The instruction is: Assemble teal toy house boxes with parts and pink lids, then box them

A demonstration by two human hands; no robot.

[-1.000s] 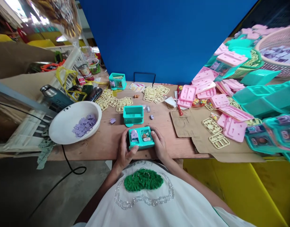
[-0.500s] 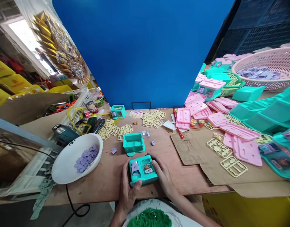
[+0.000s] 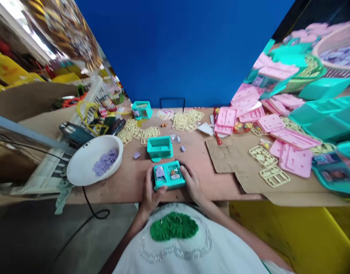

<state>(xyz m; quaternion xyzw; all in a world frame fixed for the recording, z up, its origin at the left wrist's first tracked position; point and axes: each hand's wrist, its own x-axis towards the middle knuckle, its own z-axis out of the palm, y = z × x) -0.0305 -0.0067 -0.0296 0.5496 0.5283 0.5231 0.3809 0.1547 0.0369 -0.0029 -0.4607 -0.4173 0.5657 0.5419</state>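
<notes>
Left hand [image 3: 149, 193], right hand [image 3: 192, 182]: grasping opposite sides of teal case [image 3: 167, 179]; uneven squeeze might loosen lilac insert [image 3: 159, 172].

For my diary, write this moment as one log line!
left hand: holds teal case | right hand: holds teal case | open teal box: beyond case

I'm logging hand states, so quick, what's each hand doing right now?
Left hand: holding the teal box by its left side.
Right hand: holding the same box by its right side.
</notes>
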